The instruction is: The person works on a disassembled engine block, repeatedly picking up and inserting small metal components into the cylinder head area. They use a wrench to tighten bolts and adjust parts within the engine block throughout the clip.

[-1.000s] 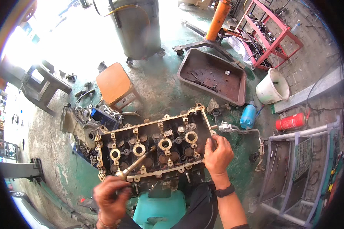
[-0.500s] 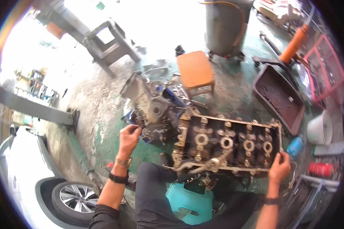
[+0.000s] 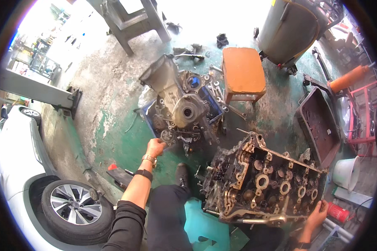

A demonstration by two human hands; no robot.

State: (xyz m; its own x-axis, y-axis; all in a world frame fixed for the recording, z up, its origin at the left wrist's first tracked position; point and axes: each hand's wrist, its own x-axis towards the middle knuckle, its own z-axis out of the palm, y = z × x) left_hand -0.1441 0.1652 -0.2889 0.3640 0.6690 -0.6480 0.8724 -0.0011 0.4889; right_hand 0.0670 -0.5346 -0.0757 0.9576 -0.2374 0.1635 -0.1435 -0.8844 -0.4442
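My left hand (image 3: 156, 147) is closed with its fingertips pinched, beside a blue tray (image 3: 148, 121) heaped with engine parts; whatever lies in the fingers is hidden. A pale metal engine cover (image 3: 184, 109) rests on those parts. To the right stands a large, grimy engine block (image 3: 276, 184), its open side up, with a row of round bearing rings inside. My right hand (image 3: 317, 214) grips the block's near right corner, thumb and fingers at the rim. A long metal ratchet wrench (image 3: 264, 220) lies along the block's near edge.
Several wrenches (image 3: 215, 93) lie by an orange-topped stool (image 3: 244, 71). Beyond the block are a dark drain pan (image 3: 320, 125), a white bucket (image 3: 346, 172) and a red can (image 3: 338, 212). A turquoise stool (image 3: 205, 224) is under me. A white car (image 3: 19, 167) stands at left.
The view has shifted, so the block now appears lower and farther right. My left hand stays pinched by the tray, and my right hand remains at the block's corner.
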